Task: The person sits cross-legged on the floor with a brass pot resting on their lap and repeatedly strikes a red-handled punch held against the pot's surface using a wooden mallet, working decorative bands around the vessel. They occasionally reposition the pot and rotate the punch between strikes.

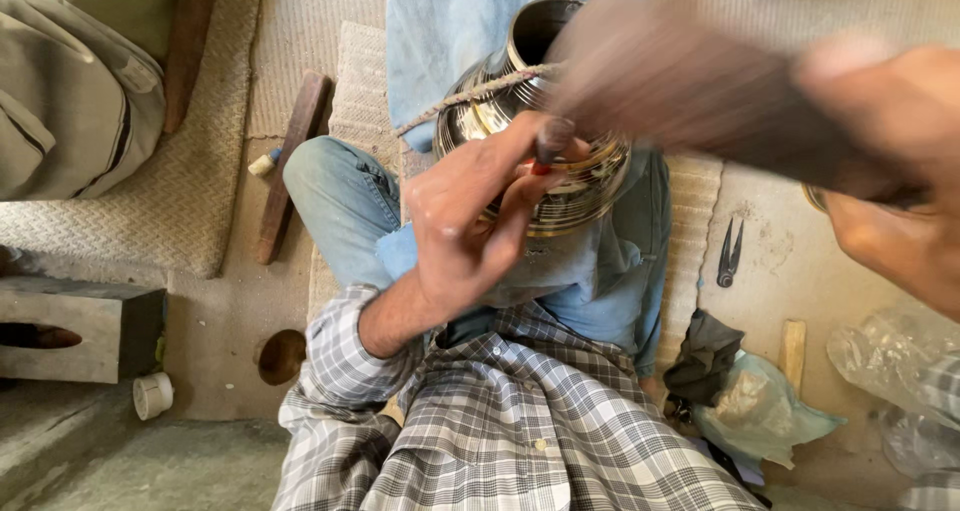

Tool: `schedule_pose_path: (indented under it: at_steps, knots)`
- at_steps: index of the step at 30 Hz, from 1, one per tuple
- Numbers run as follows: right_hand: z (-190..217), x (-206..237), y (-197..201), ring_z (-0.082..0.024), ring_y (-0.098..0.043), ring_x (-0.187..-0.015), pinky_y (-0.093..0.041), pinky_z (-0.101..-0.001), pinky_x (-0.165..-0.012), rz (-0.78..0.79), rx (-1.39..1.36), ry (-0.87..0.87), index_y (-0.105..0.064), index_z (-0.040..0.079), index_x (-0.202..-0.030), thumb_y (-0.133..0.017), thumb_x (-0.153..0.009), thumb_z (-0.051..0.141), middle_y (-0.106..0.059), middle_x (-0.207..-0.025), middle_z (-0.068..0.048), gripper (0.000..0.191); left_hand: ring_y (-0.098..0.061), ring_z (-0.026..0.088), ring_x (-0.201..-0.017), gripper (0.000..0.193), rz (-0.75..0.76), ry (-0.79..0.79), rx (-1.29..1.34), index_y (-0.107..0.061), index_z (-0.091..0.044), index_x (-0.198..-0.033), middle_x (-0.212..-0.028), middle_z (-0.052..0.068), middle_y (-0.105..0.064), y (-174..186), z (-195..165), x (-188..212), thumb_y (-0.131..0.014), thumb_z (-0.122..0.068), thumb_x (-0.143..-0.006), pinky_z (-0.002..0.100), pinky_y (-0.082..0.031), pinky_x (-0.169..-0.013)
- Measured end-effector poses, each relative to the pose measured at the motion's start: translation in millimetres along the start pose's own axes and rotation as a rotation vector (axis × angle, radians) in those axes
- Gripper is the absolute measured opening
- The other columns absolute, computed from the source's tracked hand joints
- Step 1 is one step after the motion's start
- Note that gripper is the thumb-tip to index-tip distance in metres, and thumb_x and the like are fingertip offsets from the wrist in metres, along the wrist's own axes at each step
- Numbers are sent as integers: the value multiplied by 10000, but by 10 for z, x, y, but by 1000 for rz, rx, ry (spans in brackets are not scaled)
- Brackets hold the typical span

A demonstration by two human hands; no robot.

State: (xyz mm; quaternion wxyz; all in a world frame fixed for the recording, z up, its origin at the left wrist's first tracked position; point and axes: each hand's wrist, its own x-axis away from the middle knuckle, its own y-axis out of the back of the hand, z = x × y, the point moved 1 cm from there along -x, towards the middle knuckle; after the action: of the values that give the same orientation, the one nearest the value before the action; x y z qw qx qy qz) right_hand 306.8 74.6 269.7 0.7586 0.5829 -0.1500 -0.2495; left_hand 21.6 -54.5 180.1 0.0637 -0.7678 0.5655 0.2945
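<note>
Metal pot (560,171) under left hand (470,221); right hand (890,161) grips blurred mallet (700,91).

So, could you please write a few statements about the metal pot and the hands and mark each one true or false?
1. The left hand presses a small dark-tipped tool against the metal pot. True.
2. The pot stands on a workbench. False: it rests on the person's lap, against blue cloth.
3. The right hand holds a blurred dark tool raised above the pot. True.
4. A twisted rope runs across the upper part of the pot. True.
5. The small black pincers are held in the left hand. False: they lie on the floor, apart from both hands.
</note>
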Motion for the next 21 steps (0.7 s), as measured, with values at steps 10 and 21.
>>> schedule_pose_path:
  at_steps: [10, 21]
  knots:
    - [129, -290, 246, -260, -561, -736, -498, -408, -666, 172, 140, 118, -518, 124, -1503, -721, -694, -151, -620, -894, -129, 878, -754, 143, -802, 371, -114, 96, 70, -556, 17, -1314, -1019, 128, -734, -120, 93, 217, -700, 123, -989, 234, -591, -729]
    - [321, -383, 396, -231, -495, -633, -450, -407, -590, 234, 294, 292, -511, 241, -1519, -755, -773, -85, -605, -794, -75, 849, -640, 205, -1229, 606, -349, 112, 357, -330, 56, -1428, -1349, 180, -565, -377, 535, 755, -688, 122, -943, 335, -554, -1026]
